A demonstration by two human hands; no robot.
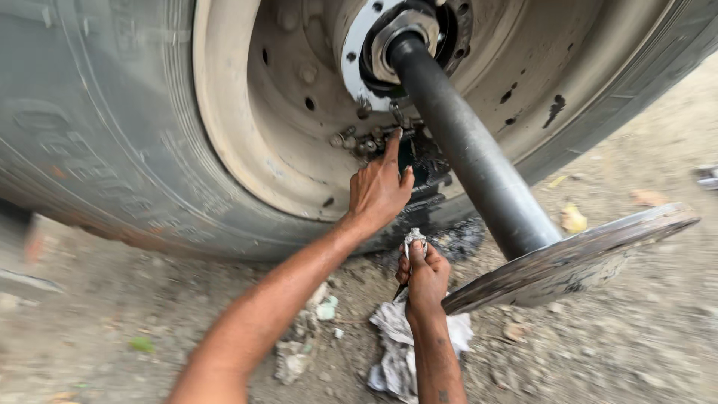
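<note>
Two hands at work: keep your left hand (378, 191), fingers spread and index on the loose nuts (359, 141) resting in the wheel rim (247, 150), steady, while your right hand (423, 273) stays clenched on the rag (396, 344) near the ground.

Left arm (254, 314) stretched up and forward from the lower left, bare, nearly straight. Left hand (380, 191) raised, back toward the camera, index finger (392, 144) extended upward, thumb (406, 178) spread to the side, other fingers curled. Right forearm (436, 359) rising from the bottom edge, short in view. Right hand (423, 275) lower, closed in a fist, knuckles up, just below the left wrist.
</note>
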